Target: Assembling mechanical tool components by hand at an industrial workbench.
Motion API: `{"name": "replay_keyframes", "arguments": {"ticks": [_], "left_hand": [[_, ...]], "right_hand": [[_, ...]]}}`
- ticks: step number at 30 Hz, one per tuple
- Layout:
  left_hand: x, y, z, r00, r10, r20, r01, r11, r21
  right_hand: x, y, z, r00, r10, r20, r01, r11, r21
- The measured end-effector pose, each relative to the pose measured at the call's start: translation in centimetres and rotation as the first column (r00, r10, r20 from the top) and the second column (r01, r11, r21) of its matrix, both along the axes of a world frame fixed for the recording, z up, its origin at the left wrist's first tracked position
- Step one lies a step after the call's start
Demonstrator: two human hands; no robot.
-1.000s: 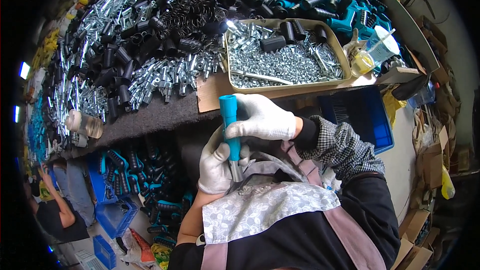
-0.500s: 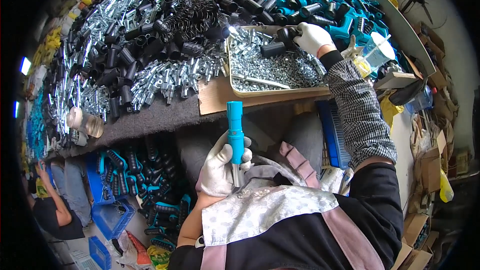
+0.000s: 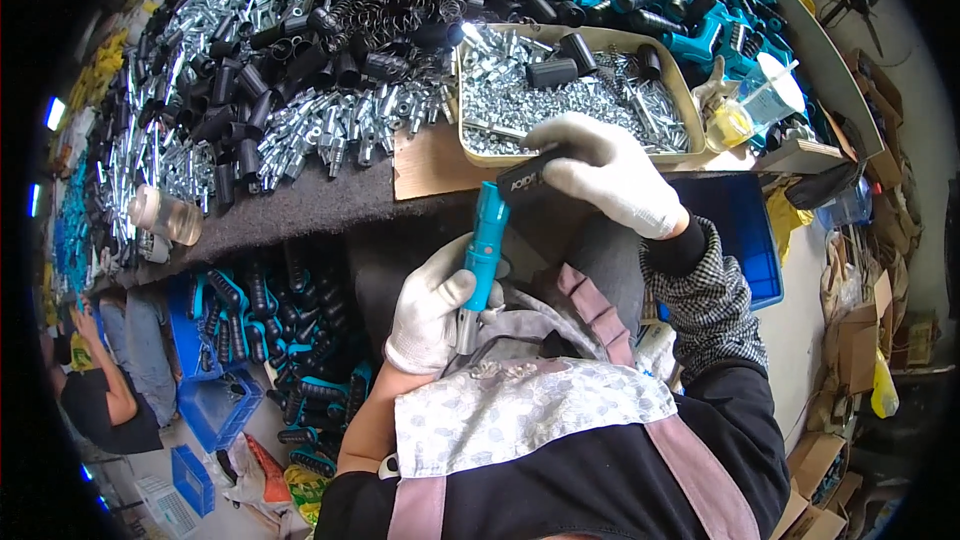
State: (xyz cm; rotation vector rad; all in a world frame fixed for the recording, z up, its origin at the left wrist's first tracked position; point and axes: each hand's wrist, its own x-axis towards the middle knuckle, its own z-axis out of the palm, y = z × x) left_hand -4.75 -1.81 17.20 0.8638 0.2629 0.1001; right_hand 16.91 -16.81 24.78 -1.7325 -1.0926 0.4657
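Note:
My gloved left hand [image 3: 432, 308] is closed round a teal plastic tube [image 3: 486, 250], held tilted in front of my apron. A silvery metal end [image 3: 467, 332] sticks out of its lower side. In my gloved right hand [image 3: 612, 172] is a black plastic sleeve [image 3: 527, 174], gripped between thumb and fingers. One end of the sleeve is right at the tube's upper end; whether the two touch I cannot tell. Just beyond the right hand lies a cream tray [image 3: 690, 118] of small metal parts, with black sleeves [image 3: 552, 73] lying on top.
Metal rods, black sleeves, dark springs [image 3: 400, 0] and teal housings [image 3: 700, 40] are heaped across the table. A clear jar [image 3: 165, 216] stands at its left edge, a white-lidded cup [image 3: 775, 85] on the right. Blue crates [image 3: 225, 410] sit below. Another person [image 3: 105, 390] is at far left.
My right hand has come back from the tray toward me, bringing a black sleeve to the tube. In my left hand the teal tube has tilted to the right.

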Motion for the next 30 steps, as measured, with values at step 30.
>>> {"name": "replay_keyframes", "arguments": {"ticks": [30], "left_hand": [[0.9,-0.8,0.0,0.997,-0.076,0.004,0.034,0.499,0.866]], "right_hand": [[16.7,0.4,-5.2,0.547,-0.107,0.830,0.639,0.694,-0.332]]}}
